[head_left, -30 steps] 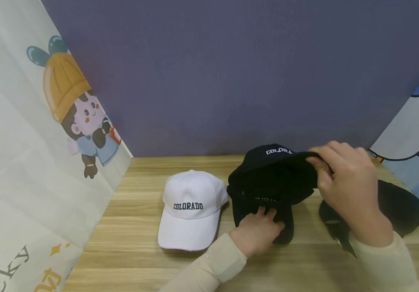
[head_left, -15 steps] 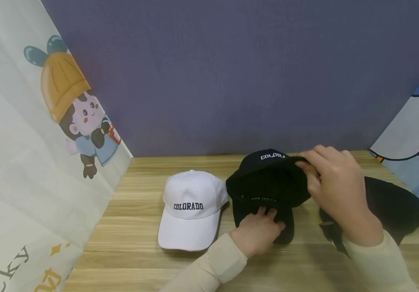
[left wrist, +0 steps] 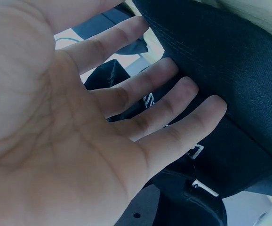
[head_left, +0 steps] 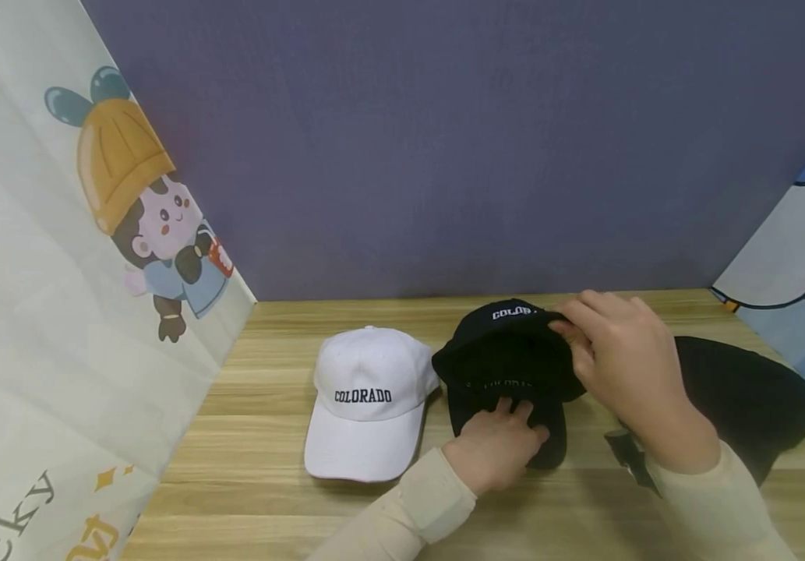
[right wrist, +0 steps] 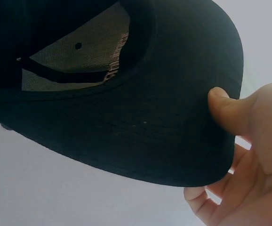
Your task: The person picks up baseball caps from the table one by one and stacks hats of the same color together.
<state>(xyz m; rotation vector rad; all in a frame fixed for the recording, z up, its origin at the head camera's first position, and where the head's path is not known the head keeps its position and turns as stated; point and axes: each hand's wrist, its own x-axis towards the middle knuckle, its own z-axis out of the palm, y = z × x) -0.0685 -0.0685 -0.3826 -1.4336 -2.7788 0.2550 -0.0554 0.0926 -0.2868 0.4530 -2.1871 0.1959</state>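
My right hand (head_left: 626, 366) pinches the brim of a black baseball cap (head_left: 468, 335) between thumb and fingers. In the right wrist view the thumb presses the brim's underside (right wrist: 183, 113). That cap is tilted, its hollow facing me, over a second black baseball cap (head_left: 552, 440) lettered COLORADO, whose crown is mostly hidden. My left hand (head_left: 493, 448) rests on the lower cap's brim with fingers fairly straight and spread; the left wrist view shows the fingertips against dark cloth (left wrist: 239, 61). Left of both caps lies a white COLORADO baseball cap (head_left: 367, 374), untouched.
More black headwear (head_left: 746, 397) lies at the right behind my forearm, partly hidden. The wooden tabletop (head_left: 234, 483) ends at a dark purple back panel (head_left: 444, 156). A printed white sheet (head_left: 37, 312) borders the left side, another (head_left: 795, 265) the right.
My right hand has moved left and down with the upper black cap, bringing it lower over the other one. The left hand and the white cap have stayed put.
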